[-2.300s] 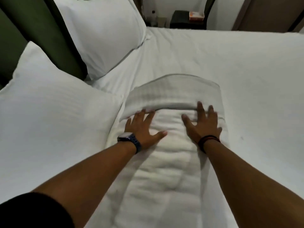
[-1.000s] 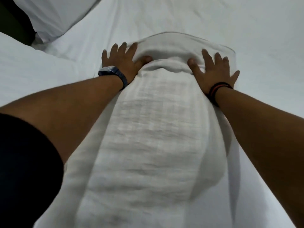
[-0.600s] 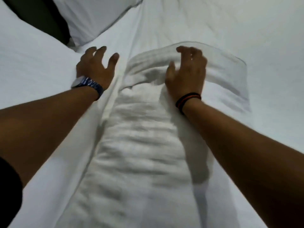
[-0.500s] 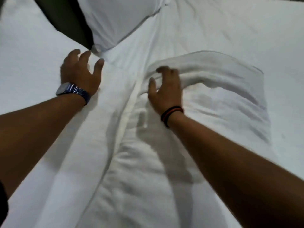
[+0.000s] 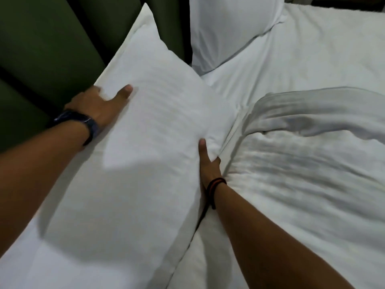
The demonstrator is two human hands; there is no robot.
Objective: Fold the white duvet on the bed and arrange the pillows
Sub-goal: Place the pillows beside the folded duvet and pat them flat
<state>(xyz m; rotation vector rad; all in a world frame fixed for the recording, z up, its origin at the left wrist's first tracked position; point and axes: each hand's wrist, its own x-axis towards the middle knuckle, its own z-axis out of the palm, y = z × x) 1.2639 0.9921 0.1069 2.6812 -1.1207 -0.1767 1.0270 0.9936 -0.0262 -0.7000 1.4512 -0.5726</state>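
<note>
A white-sheeted bed (image 5: 312, 49) was seen from above, backed by a dark green padded headboard (image 5: 41, 38). The near pillow (image 5: 145, 132) was gripped at both of its long edges. The left hand (image 5: 98, 105) was closed over the edge next to the headboard, thumb laid flat on the pillow's top face and the other fingers hidden behind it; a dark watch (image 5: 83, 124) was worn on that wrist. The right hand (image 5: 208, 163) was pressed against the opposite edge, thumb up on the fabric and fingers tucked beneath, where the pillow was bunched; a black and red band (image 5: 215, 184) circled that wrist. The pillow was tilted, one corner raised against the headboard. Just beside the right hand lay the folded white duvet (image 5: 302, 163), rumpled, its turned-over end towards the head of the bed. A second pillow (image 5: 229, 28) was propped against the headboard farther off.
</note>
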